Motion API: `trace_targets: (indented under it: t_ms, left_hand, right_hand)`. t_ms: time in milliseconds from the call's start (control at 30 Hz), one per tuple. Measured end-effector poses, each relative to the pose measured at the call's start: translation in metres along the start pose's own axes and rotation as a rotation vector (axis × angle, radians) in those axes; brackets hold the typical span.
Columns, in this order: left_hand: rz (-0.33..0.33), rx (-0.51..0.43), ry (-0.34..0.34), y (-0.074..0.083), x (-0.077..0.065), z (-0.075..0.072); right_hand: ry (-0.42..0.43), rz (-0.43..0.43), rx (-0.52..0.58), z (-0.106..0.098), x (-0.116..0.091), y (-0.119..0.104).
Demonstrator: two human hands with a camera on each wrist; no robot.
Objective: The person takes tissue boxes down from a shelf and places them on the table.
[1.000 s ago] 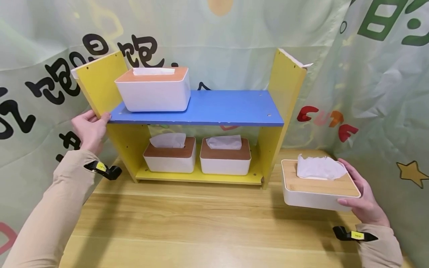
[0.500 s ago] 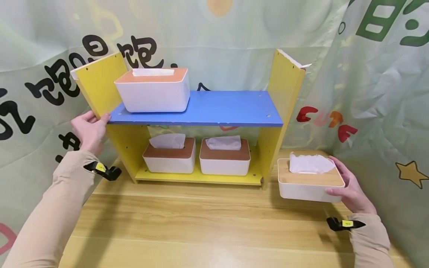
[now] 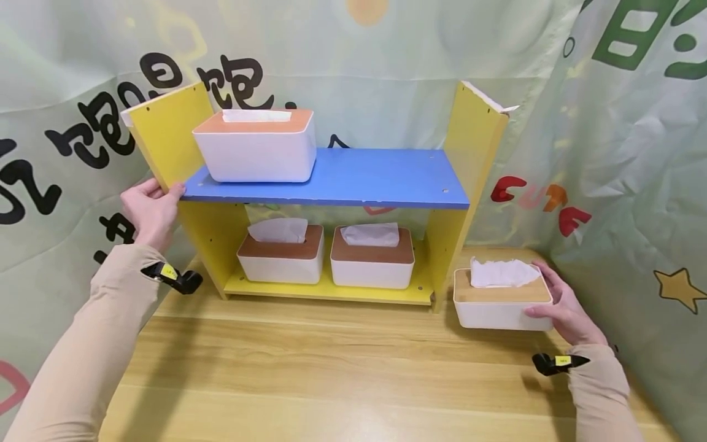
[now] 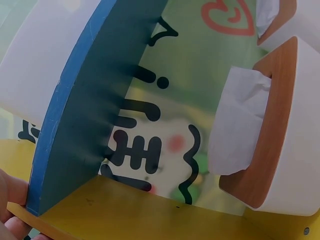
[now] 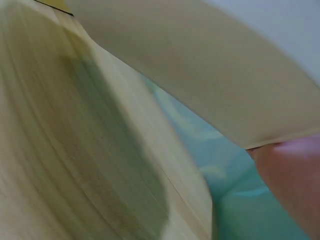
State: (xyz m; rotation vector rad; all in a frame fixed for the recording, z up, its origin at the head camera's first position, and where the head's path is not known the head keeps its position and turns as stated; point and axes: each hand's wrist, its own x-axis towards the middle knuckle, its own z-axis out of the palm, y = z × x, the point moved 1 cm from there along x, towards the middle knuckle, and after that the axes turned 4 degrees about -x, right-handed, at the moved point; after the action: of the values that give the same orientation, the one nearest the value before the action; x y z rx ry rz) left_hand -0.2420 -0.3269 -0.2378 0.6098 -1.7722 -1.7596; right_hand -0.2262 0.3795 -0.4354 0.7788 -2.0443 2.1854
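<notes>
My left hand (image 3: 153, 207) grips the left side of a yellow and blue shelf unit (image 3: 386, 178), thumb at the front corner of its blue board. My right hand (image 3: 569, 307) holds a white tissue box (image 3: 499, 315) by its right end, thumb in front. This box has a light wooden lid and a tissue sticking up, and in the right wrist view its underside (image 5: 200, 75) hangs over the table with a shadow below. A larger tissue box (image 3: 254, 150) stands at the left of the blue board. Two brown-lidded tissue boxes, a left one (image 3: 282, 268) and a right one (image 3: 371, 274), sit below.
The shelf unit stands on a wooden table (image 3: 331, 368), its right side panel (image 3: 475, 141) just left of the held box. A printed cloth (image 3: 381, 110) hangs behind and along both sides.
My right hand has moved left with the tissue box, closer to the shelf unit's right side, and the box has turned more square to the view. My left hand stays put.
</notes>
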Motion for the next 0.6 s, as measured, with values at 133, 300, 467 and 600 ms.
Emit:
trace_targets:
  t_ms: [133,300,467,600]
  left_hand:
    - [-0.007,-0.02,-0.001,0.0,0.001,0.0]
    - [-0.006,-0.024,-0.001,0.0,0.0,0.0]
    - [-0.011,-0.019,-0.003,0.0,-0.001,0.001]
    - [-0.015,-0.032,-0.005,0.0,0.0,0.001]
  right_hand:
    - [0.014,0.017,-0.01,-0.001,0.004,0.004]
    - [0.019,0.04,-0.038,-0.001,0.013,0.007]
    - [0.022,0.034,-0.054,0.0,0.018,0.011]
    - [0.026,0.037,-0.077,-0.003,0.022,0.014]
